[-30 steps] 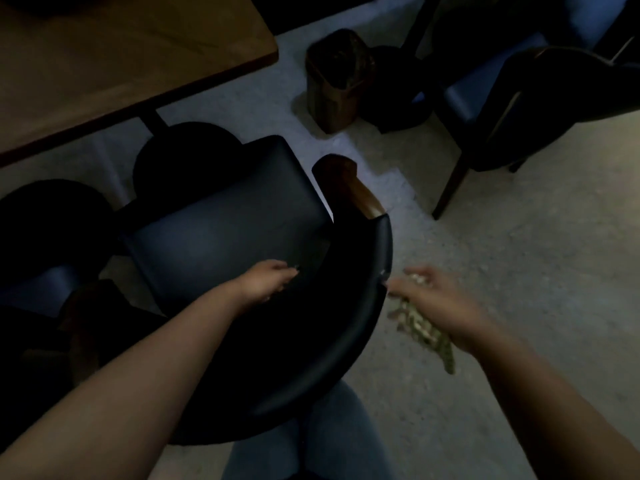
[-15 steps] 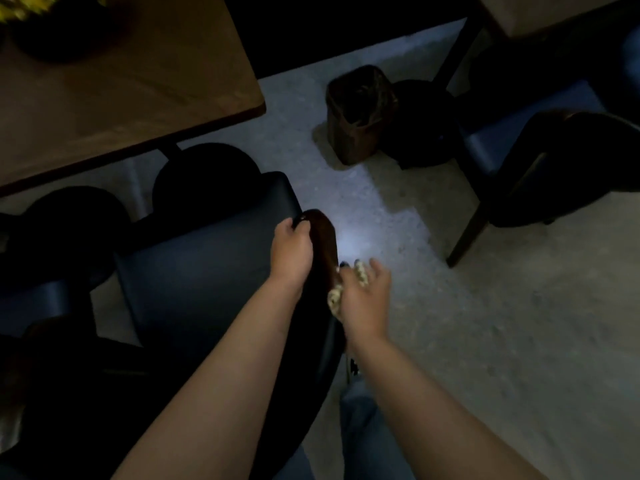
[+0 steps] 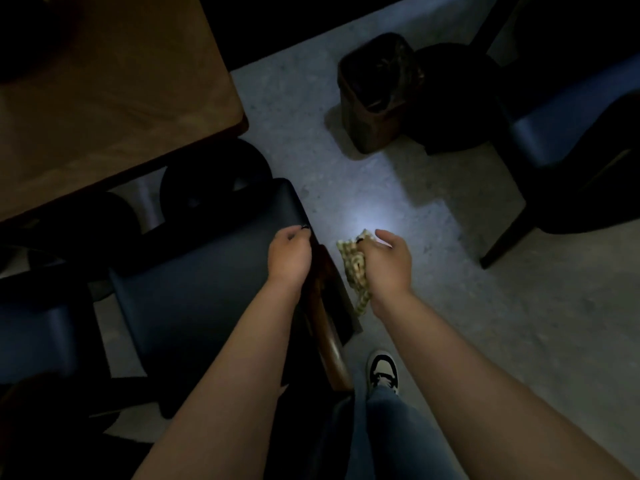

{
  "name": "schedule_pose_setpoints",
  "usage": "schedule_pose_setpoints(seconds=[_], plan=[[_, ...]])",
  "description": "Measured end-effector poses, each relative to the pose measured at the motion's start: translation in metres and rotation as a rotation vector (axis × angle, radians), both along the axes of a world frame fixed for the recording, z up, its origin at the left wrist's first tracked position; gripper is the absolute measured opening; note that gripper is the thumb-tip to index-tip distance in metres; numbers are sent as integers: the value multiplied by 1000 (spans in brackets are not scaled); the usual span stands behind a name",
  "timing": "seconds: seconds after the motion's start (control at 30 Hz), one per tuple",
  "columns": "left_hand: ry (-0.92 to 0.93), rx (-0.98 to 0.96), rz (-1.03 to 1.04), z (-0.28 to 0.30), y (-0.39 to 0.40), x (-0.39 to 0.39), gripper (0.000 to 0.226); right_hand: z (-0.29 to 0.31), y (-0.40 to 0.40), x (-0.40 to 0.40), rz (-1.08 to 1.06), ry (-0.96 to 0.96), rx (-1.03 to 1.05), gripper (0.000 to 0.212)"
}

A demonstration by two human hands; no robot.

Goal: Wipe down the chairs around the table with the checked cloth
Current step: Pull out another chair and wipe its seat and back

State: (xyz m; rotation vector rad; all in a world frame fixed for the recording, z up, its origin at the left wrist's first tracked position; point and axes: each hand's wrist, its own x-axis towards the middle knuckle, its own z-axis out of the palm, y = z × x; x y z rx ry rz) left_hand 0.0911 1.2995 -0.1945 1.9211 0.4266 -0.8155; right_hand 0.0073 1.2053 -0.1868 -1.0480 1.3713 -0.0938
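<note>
The person stands over a dark padded chair pulled up beside the wooden bench. The left hand curls over the right edge of the chair's seat, fingers hooked on the rim, gripping it. The right hand clutches the checked cloth in a bunch, and the loose end hangs down beside the chair's wooden arm, just off it rather than clearly pressed on.

The main risk is a poor wipe: bunched this tightly, the cloth offers little flat surface, so a pass along the arm would probably skip stretches. The room is very dim, with only a small bright patch on the floor, so missed dirt on the black upholstery would be hard to notice. The dangling tail could catch under the arm or the frame. If the left hand pulls while the right pushes, the chair may slide or swivel towards the person's shoe. A bin and another chair stand well apart, so bumping them seems unlikely.
</note>
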Motion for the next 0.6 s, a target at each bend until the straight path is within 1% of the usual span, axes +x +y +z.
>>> schedule_pose_setpoints(seconds=[0.03,0.07,0.1,0.17,0.2,0.23,0.3,0.37,0.43,0.47,0.53,0.57,0.6], plan=[[39,-39,5,-5,-2,8,19,-7,-1,7,51,9,-35,34],[76,-74,7,-9,-4,15,28,-13,-1,13,119,17,-58,31],[110,-103,3,-14,-6,21,30,-18,1,18,188,18,-64,28],[173,-137,-29,-25,-6,29,19,-27,9,19,246,-18,-23,20],[204,-160,-35,-31,-5,32,15,-30,13,16,247,-52,11,17],[238,-172,-30,-37,-4,35,16,-35,14,13,242,-86,43,17],[302,-180,-8,-53,1,43,27,-46,11,6,231,-114,127,22],[357,-206,32,-68,2,51,31,-59,-1,4,170,-90,211,23],[394,-219,75,-80,-3,60,32,-80,-17,8,56,-39,262,17],[385,-210,89,-87,-6,64,33,-92,-26,11,22,-13,266,14],[319,-191,100,-100,-15,70,33,-118,-38,21,13,33,241,16],[253,-157,101,-106,-21,71,31,-131,-41,27,22,52,230,16],[145,-86,70,-113,-24,72,28,-143,-40,33,28,69,232,13]])
